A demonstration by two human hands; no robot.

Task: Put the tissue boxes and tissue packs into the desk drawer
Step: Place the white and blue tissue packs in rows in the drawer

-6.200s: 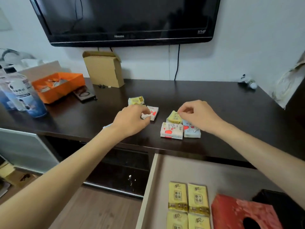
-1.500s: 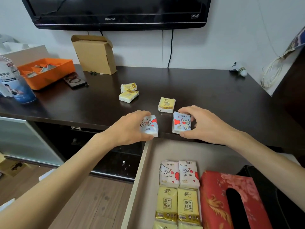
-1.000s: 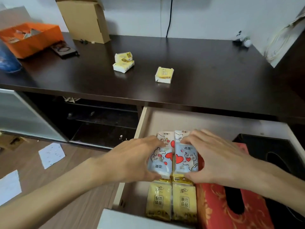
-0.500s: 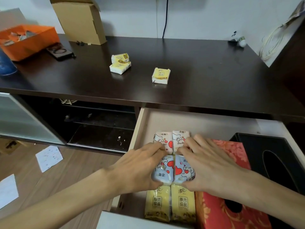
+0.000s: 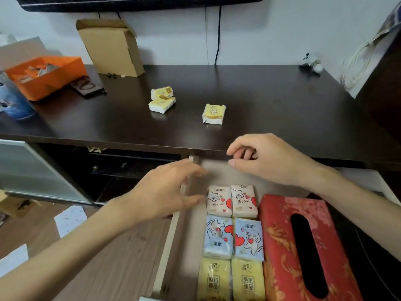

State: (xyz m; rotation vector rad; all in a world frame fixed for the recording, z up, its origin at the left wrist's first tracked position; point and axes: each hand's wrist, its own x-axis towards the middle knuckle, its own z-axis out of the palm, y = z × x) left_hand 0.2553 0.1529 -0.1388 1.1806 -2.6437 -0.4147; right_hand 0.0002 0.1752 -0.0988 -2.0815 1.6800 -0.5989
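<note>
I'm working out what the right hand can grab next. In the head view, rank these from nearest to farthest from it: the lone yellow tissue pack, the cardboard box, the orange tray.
From the right hand:
1. Lone yellow tissue pack, just beyond it, mid-desk.
2. Cardboard box, back left by the wall.
3. Orange tray, far left.

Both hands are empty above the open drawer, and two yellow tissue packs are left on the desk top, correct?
Not quite: the head view shows three yellow packs left on the desk top, two lying together and one apart. The rest holds: left hand and right hand are empty above the open drawer.
</note>
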